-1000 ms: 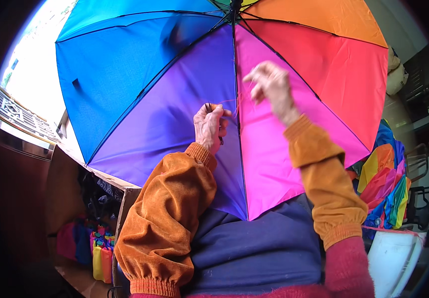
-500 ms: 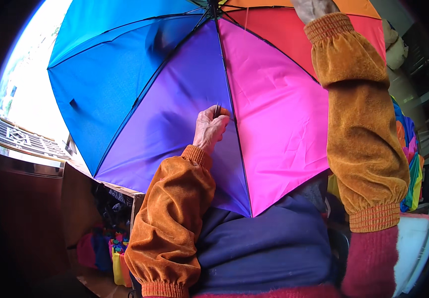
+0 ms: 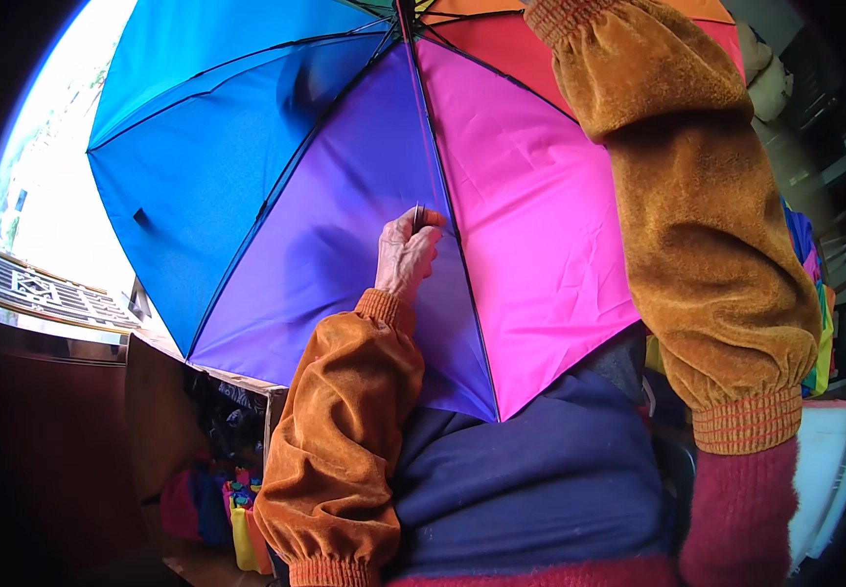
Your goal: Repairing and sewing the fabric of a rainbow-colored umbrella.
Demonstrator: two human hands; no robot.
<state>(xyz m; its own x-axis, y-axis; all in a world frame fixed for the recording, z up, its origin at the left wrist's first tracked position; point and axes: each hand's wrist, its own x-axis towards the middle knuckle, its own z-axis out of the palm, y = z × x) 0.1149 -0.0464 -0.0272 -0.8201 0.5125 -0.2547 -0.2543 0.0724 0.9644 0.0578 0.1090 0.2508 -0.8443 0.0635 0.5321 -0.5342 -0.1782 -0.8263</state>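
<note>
An opened multicoloured umbrella (image 3: 530,245) fills the upper middle, its inner side with thin black ribs facing me. My left hand (image 3: 405,256) is closed in front of the purple panel (image 3: 344,225), close beside the rib (image 3: 454,230) between purple and pink. A small dark, pointed metal thing (image 3: 417,217) sticks up from its fingers; its kind is too small to tell. An orange band-like patch shows at the fingertips. My right arm, in a brown corduroy-like sleeve cover (image 3: 687,205), reaches up past the top edge, so that hand is out of sight. The dark shaft (image 3: 405,18) stands at the top.
Dark blue cloth (image 3: 530,479) covers my lap under the umbrella's edge. Colourful folded fabric (image 3: 247,528) lies low at the left, and more hangs at the right (image 3: 819,342). A bright window with a metal railing (image 3: 46,289) is at the left; a white board-like thing (image 3: 824,479) stands at the lower right.
My right hand has moved up and left, out of the picture. The umbrella has shifted slightly left. My left hand keeps nearly the same place by the rib, still closed.
</note>
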